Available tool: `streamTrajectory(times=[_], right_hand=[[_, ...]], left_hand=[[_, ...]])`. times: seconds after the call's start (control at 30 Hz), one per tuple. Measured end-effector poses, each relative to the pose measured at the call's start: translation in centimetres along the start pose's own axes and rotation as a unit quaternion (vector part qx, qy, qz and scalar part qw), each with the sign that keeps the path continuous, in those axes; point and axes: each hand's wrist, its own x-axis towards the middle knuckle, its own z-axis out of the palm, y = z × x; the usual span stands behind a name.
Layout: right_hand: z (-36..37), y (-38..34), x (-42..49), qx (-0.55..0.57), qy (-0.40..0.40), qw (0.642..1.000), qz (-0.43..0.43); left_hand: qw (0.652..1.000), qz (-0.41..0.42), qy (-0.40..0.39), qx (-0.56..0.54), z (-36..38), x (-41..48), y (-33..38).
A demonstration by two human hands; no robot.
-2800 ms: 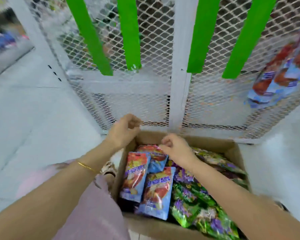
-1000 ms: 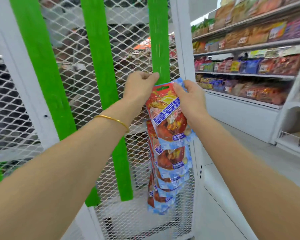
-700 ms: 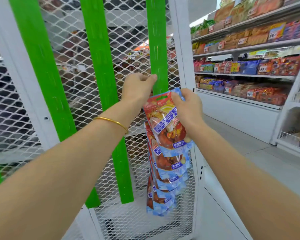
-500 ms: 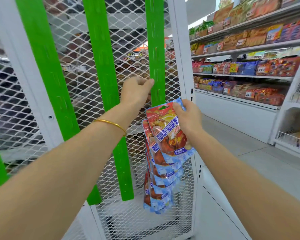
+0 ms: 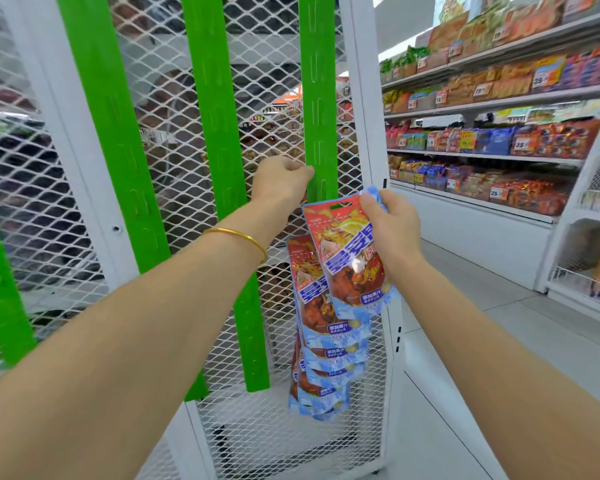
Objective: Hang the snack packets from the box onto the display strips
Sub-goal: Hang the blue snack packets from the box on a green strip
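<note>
Starting at the left, two green display strips (image 5: 108,133) hang bare on the white mesh panel (image 5: 174,81), so we have plenty of hooks left to fill. Our left hand (image 5: 281,183) has its fingers curled and pinches the left edge of the third strip (image 5: 317,98), just above the top hung packet. We should keep that pinch firm and, as we judge it, lift one tab clear of the strip so there is a gap to feed into.

Below it, the hung packets (image 5: 323,358) overlap down the strip in a column. The snack packet (image 5: 350,261) we are hanging sits in front of the top one, its green hang hole just under the strip's visible end and slightly to the right. Our right hand (image 5: 392,230) grips its upper right corner, thumb on the front. We should bring the hole up square to the tab, slide it on, then let the packet drop flat over the one beneath. Tilting it risks snagging the packets already hung.

Further right are stocked store shelves (image 5: 499,109). The box is out of view.

A second ago the packet's top was tucked right under our left thumb against the strip. Now it sits lower and a little off to the right, and our left hand has stayed on the strip.
</note>
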Motion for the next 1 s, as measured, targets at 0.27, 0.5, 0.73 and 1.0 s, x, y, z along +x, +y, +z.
streamTrajectory(times=[0.27, 0.5, 0.73, 1.0], right_hand=[[2.1, -2.3, 2.1, -0.085, 0.024, 0.995, -0.038], [2.2, -1.9, 2.3, -0.165, 0.043, 0.985, -0.038], [2.0, -1.3, 1.5, -0.17, 0.032, 0.985, -0.011], [1.6, 0.8, 0.7, -0.179, 0.002, 0.983, 0.052]], left_hand=[[0.997, -0.064, -0.017, -0.047, -0.4, -0.1, 0.7], [0.993, -0.094, -0.007, -0.067, -0.2, -0.3, 0.9], [0.994, -0.083, 0.01, -0.075, -0.1, -0.1, 0.6], [0.999, 0.022, -0.012, 0.019, -0.6, -2.0, -0.5]])
